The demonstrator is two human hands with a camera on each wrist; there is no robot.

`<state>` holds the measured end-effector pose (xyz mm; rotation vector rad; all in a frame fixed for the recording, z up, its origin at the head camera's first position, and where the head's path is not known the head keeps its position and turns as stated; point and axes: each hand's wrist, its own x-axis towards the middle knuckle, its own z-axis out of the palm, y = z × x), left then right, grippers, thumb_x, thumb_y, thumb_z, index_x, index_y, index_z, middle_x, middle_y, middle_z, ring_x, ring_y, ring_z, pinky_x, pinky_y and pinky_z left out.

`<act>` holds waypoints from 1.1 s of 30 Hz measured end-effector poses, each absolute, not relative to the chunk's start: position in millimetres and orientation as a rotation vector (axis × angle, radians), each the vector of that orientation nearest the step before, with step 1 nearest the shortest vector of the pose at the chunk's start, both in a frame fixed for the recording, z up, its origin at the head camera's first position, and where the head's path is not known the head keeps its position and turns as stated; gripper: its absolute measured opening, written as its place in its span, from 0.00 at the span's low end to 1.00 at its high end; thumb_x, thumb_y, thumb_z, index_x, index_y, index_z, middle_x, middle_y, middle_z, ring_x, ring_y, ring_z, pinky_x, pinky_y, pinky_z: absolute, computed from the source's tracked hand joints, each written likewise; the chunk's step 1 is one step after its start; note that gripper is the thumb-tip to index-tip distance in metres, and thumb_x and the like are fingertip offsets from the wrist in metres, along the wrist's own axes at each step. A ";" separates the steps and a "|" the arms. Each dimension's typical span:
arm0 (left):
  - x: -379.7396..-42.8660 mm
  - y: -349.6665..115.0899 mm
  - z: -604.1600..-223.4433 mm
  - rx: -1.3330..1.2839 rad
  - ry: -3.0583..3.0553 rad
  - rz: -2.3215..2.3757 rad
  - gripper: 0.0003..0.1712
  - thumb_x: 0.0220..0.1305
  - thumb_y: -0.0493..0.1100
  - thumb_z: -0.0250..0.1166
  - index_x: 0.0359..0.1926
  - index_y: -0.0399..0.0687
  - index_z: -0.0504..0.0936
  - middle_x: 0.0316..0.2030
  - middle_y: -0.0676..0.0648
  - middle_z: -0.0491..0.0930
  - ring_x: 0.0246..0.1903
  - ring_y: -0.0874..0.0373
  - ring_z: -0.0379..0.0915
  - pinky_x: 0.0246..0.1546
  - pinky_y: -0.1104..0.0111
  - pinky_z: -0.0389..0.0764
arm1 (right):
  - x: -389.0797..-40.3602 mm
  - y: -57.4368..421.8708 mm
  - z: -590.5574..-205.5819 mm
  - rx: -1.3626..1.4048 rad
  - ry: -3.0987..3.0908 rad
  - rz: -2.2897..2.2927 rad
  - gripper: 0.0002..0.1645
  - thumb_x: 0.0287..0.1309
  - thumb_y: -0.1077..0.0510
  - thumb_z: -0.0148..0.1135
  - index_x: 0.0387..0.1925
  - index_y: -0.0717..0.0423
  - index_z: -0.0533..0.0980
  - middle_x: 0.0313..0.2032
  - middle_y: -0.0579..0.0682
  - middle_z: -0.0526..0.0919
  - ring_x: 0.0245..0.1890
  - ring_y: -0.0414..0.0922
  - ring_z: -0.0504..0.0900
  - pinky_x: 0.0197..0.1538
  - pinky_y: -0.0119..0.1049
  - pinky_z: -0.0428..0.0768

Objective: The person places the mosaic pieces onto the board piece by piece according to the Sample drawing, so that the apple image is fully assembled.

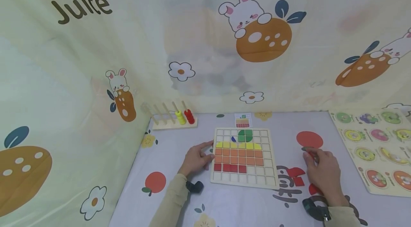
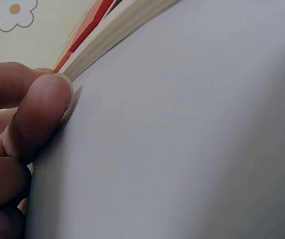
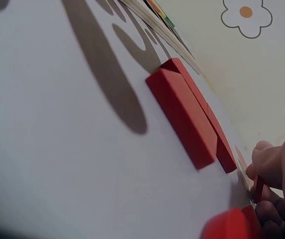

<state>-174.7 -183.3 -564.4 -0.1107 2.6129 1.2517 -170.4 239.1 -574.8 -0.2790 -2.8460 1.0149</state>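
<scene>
A square wooden grid board (image 1: 244,181) lies on the table, with coloured tiles in several of its cells. Rows of yellow, orange and red tiles cross it, below a green leaf shape and a small blue piece. At the board's left edge, my left hand (image 1: 196,158) rests its thumb and forefinger against the side. To the right of the board, my right hand (image 1: 324,171) pinches a small red block (image 3: 258,191) between thumb and fingers. Loose red blocks (image 3: 184,117) lie on the cloth between the board and this hand.
A small picture card (image 1: 242,120) sits behind the board. A peg stand (image 1: 174,124) with yellow and red beads is at the back left. On the right lies a board of fruit pictures (image 1: 356,148). Printed cloth covers the table and walls.
</scene>
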 end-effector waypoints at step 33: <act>-176.5 -184.8 -566.1 -0.097 2.617 1.230 0.36 0.71 0.52 0.71 0.77 0.65 0.72 0.15 0.51 0.80 0.14 0.58 0.73 0.30 0.66 0.68 | -168.0 237.2 -566.9 -0.244 -2.791 1.063 0.27 0.75 0.55 0.62 0.66 0.67 0.74 0.54 0.70 0.74 0.51 0.66 0.72 0.48 0.59 0.75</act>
